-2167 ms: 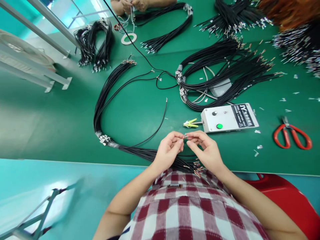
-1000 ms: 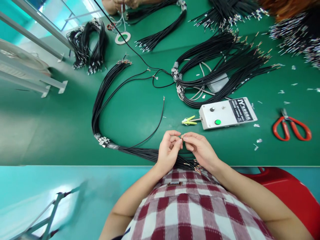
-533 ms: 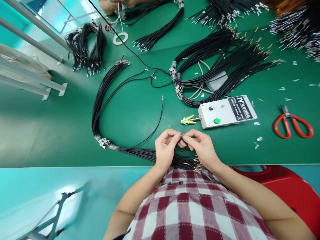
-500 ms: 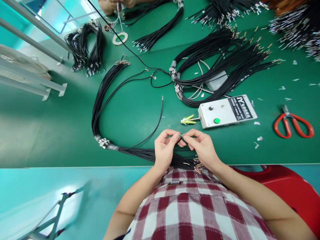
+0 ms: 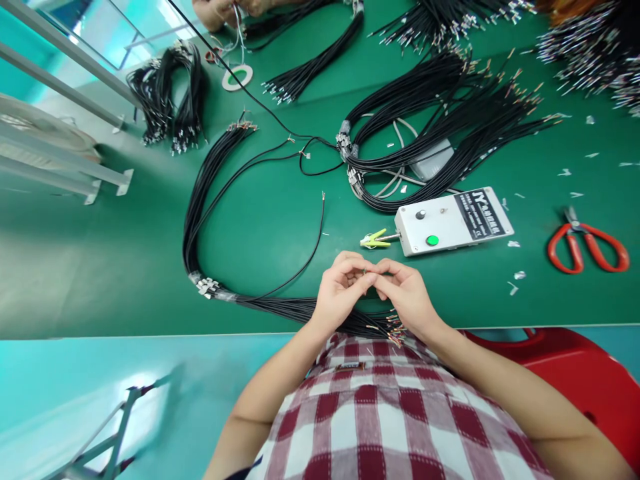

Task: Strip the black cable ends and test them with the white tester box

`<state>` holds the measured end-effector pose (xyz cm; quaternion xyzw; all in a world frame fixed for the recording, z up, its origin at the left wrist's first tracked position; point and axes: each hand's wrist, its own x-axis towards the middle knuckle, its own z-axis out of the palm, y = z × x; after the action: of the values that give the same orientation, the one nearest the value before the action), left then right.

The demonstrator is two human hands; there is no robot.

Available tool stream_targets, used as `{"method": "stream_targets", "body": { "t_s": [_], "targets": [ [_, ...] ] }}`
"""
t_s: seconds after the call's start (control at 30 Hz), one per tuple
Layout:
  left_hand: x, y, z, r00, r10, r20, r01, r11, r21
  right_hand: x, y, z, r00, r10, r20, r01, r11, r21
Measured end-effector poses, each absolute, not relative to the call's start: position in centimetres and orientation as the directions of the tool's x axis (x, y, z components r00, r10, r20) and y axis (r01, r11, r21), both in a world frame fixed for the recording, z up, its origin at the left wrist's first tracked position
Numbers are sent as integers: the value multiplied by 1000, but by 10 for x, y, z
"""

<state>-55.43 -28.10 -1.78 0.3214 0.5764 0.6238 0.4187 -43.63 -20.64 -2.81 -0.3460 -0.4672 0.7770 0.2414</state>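
Wire (image 5: 365, 271), thin and mostly hidden, is pinched between the closed fingertips of a worker's left hand (image 5: 339, 290) and right hand (image 5: 407, 293), which meet over a green counter (image 5: 260, 227). A black cable bundle (image 5: 280, 305) curves around from the left and passes beneath the hands, its colored ends gathered near a checkered shirt (image 5: 380, 413). Just beyond the hands lies a white control box (image 5: 450, 223) with a green button (image 5: 433, 241); red-handled cutters (image 5: 575, 250) rest to its right. Across the counter, another person's hands (image 5: 235, 10) hold white strands (image 5: 240, 30).
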Motion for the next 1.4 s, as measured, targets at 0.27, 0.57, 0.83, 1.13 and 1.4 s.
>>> {"method": "stream_targets", "body": {
  "t_s": [0.27, 0.57, 0.83, 1.13, 1.4],
  "targets": [
    [-547, -287, -21, -615, 785, -74, -91, 22, 996, -437, -202, -31, -643, 750, -155, -11, -211, -977],
    [-550, -285, -28, -645, 748, -155, -149, 76, 986, -415, -192, -23, -698, 637, 327, 299, 674, -676],
    [-554, -284, -37, -568, 823, -14, 139, 113, 984, -432, -178, -4, -909, 280, 310, 271, 960, -72],
    [-572, -265, -46, -609, 793, -10, 157, 133, 979, -438, -140, -3, -901, 320, 292, 338, 941, 10],
    [-583, -254, -48, -636, 772, -3, 197, 167, 966, -459, -118, -24, -904, 355, 237, 317, 931, -183]
  ]
}}
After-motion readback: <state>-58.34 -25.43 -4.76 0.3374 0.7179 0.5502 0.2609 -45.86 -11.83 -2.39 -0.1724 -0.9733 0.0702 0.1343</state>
